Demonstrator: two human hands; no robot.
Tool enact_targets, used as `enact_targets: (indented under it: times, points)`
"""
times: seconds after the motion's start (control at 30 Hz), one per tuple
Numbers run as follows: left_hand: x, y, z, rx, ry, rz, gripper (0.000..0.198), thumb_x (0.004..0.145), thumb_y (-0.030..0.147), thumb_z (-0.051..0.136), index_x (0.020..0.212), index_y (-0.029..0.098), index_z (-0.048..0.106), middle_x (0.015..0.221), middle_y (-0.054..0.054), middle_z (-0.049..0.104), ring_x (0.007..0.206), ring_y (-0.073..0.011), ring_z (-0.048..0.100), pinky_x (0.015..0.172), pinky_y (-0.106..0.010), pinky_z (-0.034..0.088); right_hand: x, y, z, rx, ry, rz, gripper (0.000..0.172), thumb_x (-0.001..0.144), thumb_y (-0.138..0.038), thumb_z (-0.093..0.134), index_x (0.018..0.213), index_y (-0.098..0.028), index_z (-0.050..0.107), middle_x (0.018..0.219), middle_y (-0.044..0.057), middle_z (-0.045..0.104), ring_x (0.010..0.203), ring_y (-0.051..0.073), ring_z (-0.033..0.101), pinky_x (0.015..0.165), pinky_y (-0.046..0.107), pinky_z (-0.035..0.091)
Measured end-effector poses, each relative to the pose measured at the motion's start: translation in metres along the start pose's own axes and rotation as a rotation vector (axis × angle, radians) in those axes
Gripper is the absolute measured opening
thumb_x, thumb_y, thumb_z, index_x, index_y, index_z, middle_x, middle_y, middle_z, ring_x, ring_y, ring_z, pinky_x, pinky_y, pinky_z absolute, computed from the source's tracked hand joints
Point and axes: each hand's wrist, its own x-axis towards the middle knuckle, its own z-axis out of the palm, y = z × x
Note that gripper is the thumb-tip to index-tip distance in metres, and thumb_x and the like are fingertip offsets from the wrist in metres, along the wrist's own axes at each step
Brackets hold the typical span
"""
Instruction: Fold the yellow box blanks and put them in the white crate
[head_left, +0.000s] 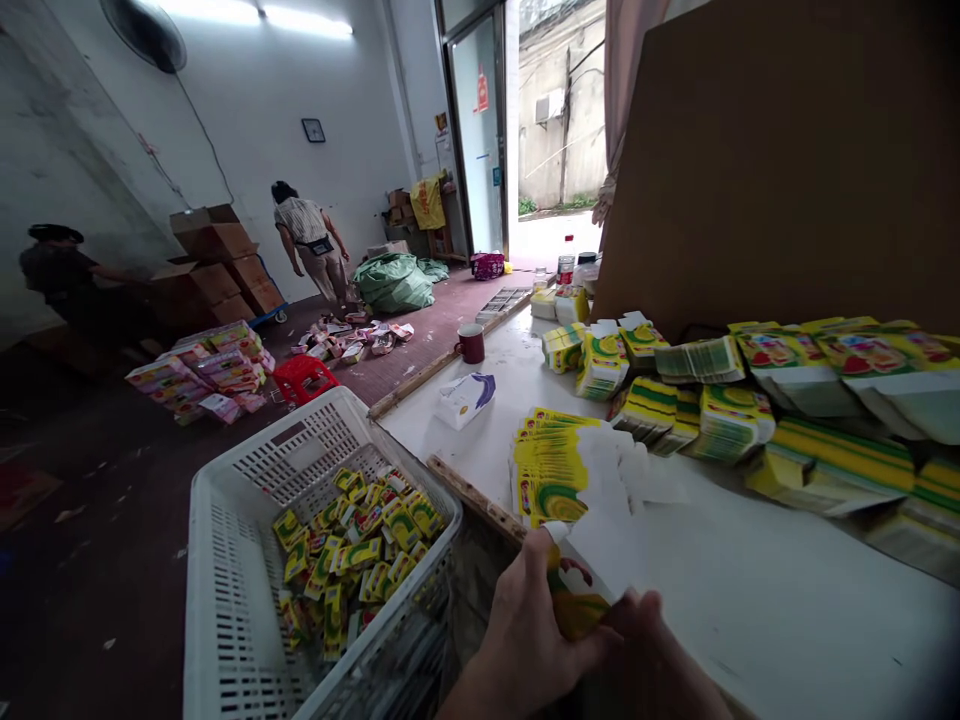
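Near the table's front edge, my left hand (523, 625) is closed around a yellow and white printed carton (576, 598). My right hand (646, 632) pinches the near right end of the same carton; its fingertips are partly blurred. Just beyond my hands, a fanned stack of flat yellow cartons (551, 470) lies on the white table (750, 580). To the left of my hands stands a white plastic crate (225, 600) holding many small folded yellow boxes (352, 550).
Bundles of flat cartons (825, 460) line the table's right side, before a brown board (780, 170). A tissue pack (465, 400) and a dark red mug (471, 343) stand farther back. A red stool (306, 378) is beyond the crate; two people (307, 235) are across the room.
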Motion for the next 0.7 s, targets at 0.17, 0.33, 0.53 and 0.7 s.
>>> enact_targets:
  times: [0.17,0.33,0.53,0.7]
  points:
    - [-0.002,-0.004,0.002,0.051,-0.058,0.113,0.055,0.067,0.016,0.068,0.113,0.025,0.038,0.116,-0.008,0.057,0.103,-0.0268,0.059,0.087,-0.037,0.047,0.001,-0.009,-0.003,0.068,0.135,0.087,0.038,0.072,-0.048,0.072,0.097,-0.019,0.073,0.106,0.012,0.073,0.113,0.034,0.061,0.1,0.047,0.046]
    - [0.0,-0.006,0.002,0.032,-0.155,0.066,0.059,0.062,0.015,0.065,0.114,0.023,0.038,0.104,-0.007,0.063,0.093,-0.028,0.063,0.079,-0.037,0.05,0.002,-0.006,-0.014,-0.281,0.116,0.008,0.049,0.077,-0.051,0.066,0.115,-0.021,0.068,0.123,0.01,0.066,0.128,0.032,0.049,0.111,0.045,0.033]
    - [0.002,-0.007,0.01,0.14,-0.182,0.126,0.036,0.074,0.02,0.06,0.11,0.021,0.053,0.102,-0.012,0.063,0.097,-0.0313,0.06,0.084,-0.042,0.048,-0.003,-0.006,-0.014,-0.873,-0.092,-0.453,0.045,0.092,-0.038,0.045,0.135,-0.029,0.051,0.151,0.004,0.038,0.138,0.027,0.036,0.114,0.044,0.029]
    - [0.002,-0.003,-0.001,0.194,-0.065,-0.021,0.057,0.064,0.019,0.069,0.117,0.017,0.048,0.115,-0.015,0.056,0.104,-0.0329,0.053,0.09,-0.048,0.044,0.003,-0.01,-0.03,-1.099,-0.01,-0.569,0.047,0.094,-0.031,0.04,0.141,-0.028,0.043,0.152,0.008,0.035,0.136,0.025,0.039,0.107,0.041,0.04]
